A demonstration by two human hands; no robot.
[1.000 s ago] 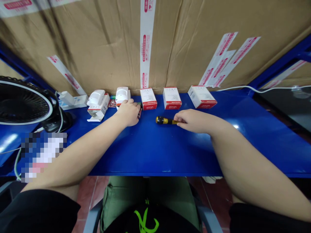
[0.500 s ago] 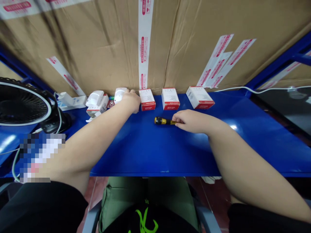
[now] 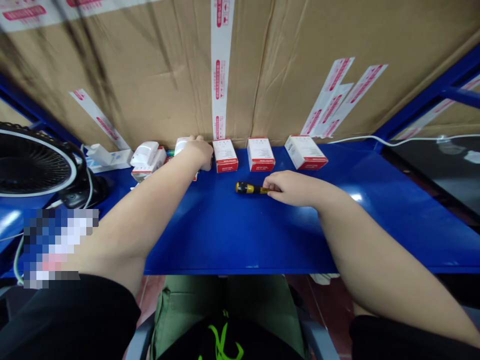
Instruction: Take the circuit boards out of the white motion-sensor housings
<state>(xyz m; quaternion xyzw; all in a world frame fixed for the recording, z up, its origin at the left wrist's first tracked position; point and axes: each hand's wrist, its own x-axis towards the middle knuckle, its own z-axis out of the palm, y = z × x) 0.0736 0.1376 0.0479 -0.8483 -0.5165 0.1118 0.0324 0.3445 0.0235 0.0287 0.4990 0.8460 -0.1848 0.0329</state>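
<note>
Hands seen from above: the left hand [image 3: 198,154] reaches forward across the blue metal tabletop [image 3: 240,235], its fingers curled down over a white motion sensor [image 3: 181,145]; whether they grip anything cannot be told. The right hand [image 3: 293,188] lies palm down, its fingers loosely curled at the narrow end of a yellow-and-black screwdriver [image 3: 250,188], which lies flat on the tabletop. Whether that hand grips the tool also cannot be told. Nearest the viewer, black sleeves [image 3: 63,320] cover the upper arms, and olive-green fabric [image 3: 232,300] with a lime-green mark [image 3: 221,345] sits between grey chair armrests [image 3: 140,340], above a red tiled floor [image 3: 148,295]. A pixelated patch [image 3: 60,247] hides part of the lower left. A black desk fan [image 3: 32,165] stands at far left. A second white motion sensor [image 3: 145,155] rests on a small carton just left of the left hand, with a white plastic unit [image 3: 108,161] beyond. Three white-and-red cartons [image 3: 261,154] line the back edge, and a white cable [image 3: 408,140] runs off to the right. Behind them rises a large cardboard carton [image 3: 300,75] bearing red-printed white tape [image 3: 220,65].
</note>
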